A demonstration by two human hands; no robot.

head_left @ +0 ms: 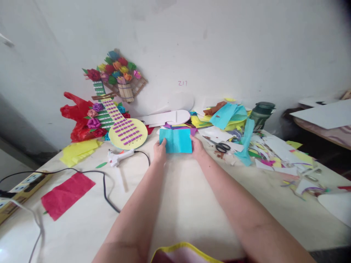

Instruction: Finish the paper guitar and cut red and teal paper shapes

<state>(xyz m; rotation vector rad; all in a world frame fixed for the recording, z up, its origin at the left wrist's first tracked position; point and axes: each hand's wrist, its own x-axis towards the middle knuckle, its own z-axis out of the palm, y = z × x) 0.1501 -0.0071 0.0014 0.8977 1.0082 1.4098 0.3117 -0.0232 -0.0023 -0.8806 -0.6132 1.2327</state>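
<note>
A small rectangle of turquoise crepe paper (177, 141) is held up over the middle of the table, a faint crease running down it. My left hand (160, 150) pinches its left edge, thumb on the near face. At the right edge my right hand (196, 146) grips it, the fingers mostly hidden behind the sheet. To the left lies a white hot glue gun (120, 157) with a black cord. Black-handled scissors (221, 147) rest to the right of my right hand.
A yellow paper guitar (128, 132) and paper flowers (117, 67) lean on the wall. Red crepe paper (68, 195) and a power strip (23, 190) lie left. Paper scraps (285, 157) cover the right side, near a green bottle (262, 115).
</note>
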